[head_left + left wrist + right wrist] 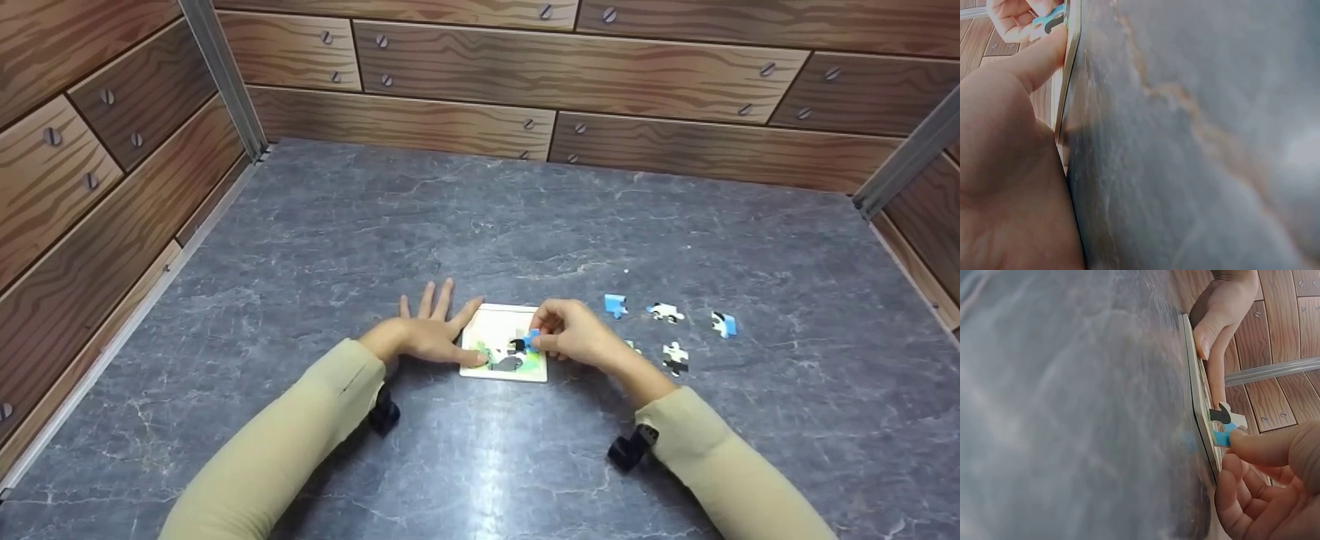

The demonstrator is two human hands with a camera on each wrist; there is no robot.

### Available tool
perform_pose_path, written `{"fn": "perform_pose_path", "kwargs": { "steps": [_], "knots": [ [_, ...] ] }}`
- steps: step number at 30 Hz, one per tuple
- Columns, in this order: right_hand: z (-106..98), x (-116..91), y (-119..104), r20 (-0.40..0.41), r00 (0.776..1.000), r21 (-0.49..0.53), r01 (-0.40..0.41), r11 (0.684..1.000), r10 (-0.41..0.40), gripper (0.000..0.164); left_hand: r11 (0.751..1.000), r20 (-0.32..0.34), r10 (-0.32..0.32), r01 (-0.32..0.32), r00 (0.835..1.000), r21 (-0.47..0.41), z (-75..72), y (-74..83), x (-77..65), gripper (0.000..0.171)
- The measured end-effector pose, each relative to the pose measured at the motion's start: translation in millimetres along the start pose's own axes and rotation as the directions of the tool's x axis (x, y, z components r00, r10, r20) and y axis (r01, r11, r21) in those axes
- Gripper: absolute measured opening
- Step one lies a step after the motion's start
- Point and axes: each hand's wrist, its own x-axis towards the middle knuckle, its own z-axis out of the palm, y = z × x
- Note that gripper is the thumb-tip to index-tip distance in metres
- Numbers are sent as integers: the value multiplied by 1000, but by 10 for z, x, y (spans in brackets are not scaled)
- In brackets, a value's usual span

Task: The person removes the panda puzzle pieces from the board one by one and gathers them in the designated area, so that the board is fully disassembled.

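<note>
A small square puzzle board (499, 319) with a pale frame lies on the table, its lower part filled with green, grey and white picture pieces. My left hand (431, 337) is spread flat at the board's left side, thumb resting on its lower left corner. Over the board's right side, my right hand (574, 330) pinches a blue, black and white puzzle piece (1227, 424) between thumb and fingers. In the right wrist view that piece stands tilted, its lower edge right at the board's surface. The left wrist view shows the left thumb (1044, 53) on the board's edge.
Several loose puzzle pieces lie right of the board, among them a blue piece (616, 305), a white and black piece (675, 358) and a blue-edged piece (724, 324). One is partly hidden behind the right hand. Wood-patterned walls (570, 71) enclose the grey marbled table (360, 217).
</note>
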Motion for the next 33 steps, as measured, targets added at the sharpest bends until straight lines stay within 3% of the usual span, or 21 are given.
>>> {"fn": "perform_pose_path", "kwargs": {
  "steps": [14,19,23,30,33],
  "knots": [
    [-27,-14,4,-2,999,-7,40,999,-40,10,1000,-23,4,-4,1000,0,-9,51,-85,97],
    [-24,-20,25,0,999,-2,38,999,-38,11,997,-96,51,-46,994,57,29,216,-176,97],
    [-28,-26,32,-5,1000,1,25,1000,-25,12,993,-141,75,-62,987,98,60,390,-163,103],
    [-19,-20,29,8,999,10,37,999,-37,12,996,-156,-81,77,984,-35,68,543,-59,112],
    [-26,-23,40,1,999,11,40,999,-40,11,991,-145,-115,104,983,-82,60,573,-33,115]
  ]
}}
